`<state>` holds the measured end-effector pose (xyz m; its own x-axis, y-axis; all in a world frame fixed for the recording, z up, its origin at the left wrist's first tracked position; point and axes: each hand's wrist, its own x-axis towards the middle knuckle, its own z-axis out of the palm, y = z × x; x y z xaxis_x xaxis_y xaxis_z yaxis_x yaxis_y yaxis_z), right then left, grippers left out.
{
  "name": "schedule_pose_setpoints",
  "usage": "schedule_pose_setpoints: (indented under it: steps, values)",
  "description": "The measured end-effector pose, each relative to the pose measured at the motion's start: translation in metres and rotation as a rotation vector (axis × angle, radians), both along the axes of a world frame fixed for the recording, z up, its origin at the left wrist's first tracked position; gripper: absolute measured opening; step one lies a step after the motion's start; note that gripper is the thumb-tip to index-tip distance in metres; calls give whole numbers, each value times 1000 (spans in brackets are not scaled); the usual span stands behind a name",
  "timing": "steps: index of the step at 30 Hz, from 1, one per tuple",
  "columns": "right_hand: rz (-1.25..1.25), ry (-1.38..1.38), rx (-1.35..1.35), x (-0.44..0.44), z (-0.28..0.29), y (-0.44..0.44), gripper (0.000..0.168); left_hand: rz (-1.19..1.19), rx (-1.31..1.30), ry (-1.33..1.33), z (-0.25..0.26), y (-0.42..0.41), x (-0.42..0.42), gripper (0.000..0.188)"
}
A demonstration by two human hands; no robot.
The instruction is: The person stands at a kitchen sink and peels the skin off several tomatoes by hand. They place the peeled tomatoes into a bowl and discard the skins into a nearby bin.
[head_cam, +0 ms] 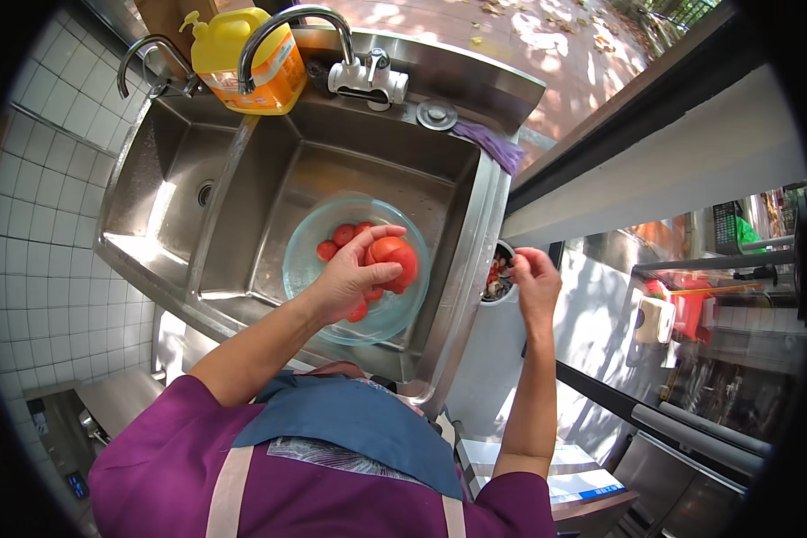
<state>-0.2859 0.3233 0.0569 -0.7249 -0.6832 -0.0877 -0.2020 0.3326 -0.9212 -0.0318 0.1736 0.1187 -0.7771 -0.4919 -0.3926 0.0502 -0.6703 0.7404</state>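
A large red tomato (395, 261) is held in my left hand (351, 274), above a clear bowl (300, 306) that stands in the wide sink basin. Several smaller-looking tomatoes (343, 235) lie in the bowl, partly hidden by my hand. My right hand (536, 272) is out past the sink's right edge, over a white bin (506, 297) with scraps in it. The thumb and fingers of that hand are pinched together; whether something small is between them cannot be told.
The steel sink (471, 269) has a second, narrower basin at the left. Along its back edge are a tall curved faucet (296, 15), a yellow and orange jug (259, 74) with a pump, a round drain strainer (436, 115) and a purple cloth (494, 144). White tiles (40, 269) cover the left wall.
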Motion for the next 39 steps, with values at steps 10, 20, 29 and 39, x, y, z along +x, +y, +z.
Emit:
schedule_pose_setpoints:
  steps: [10, 20, 29, 39]
  values:
    - [477, 658, -180, 124, 96, -44, 15, -152, -806, -322, 24, 7, 9, 54]
    - [468, 800, -84, 145, 99, -44, 9, -42, -1250, -422, 27, 20, 25, 56]
    - [367, -720, -13, 121, 102, -45, 9, -142, -256, -82, 25, 9, 30, 47]
    - [282, -1274, -228, 113, 66, -39, 12, -62, 131, 159, 7, 8, 25, 43]
